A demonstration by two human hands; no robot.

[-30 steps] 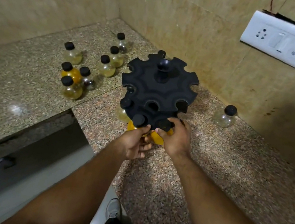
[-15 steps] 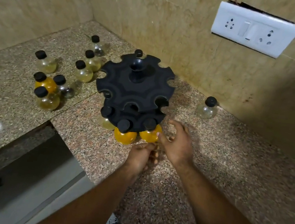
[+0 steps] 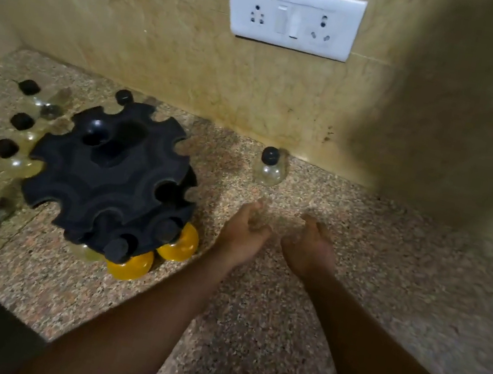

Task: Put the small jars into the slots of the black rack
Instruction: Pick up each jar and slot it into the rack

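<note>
The clear jar (image 3: 269,168) stands upright on the bench (image 3: 387,277), its long axis vertical and its black cap on top, close to the wall under the switch plate (image 3: 293,18). It lies straight beyond both hands, a little nearer the left hand (image 3: 244,231) than the right hand (image 3: 310,246), and apart from both. Both hands hover over the bench with palms turned toward each other; the fingers are loosely curled and parted, holding nothing, though blur hides the tips. Both forearms reach forward from the bottom edge. The black rack (image 3: 112,176) sits left of the clear jar, with yellow jars (image 3: 177,242) hanging in its front lower slots. The next move is probably a forward reach to the jar's cap.
</note>
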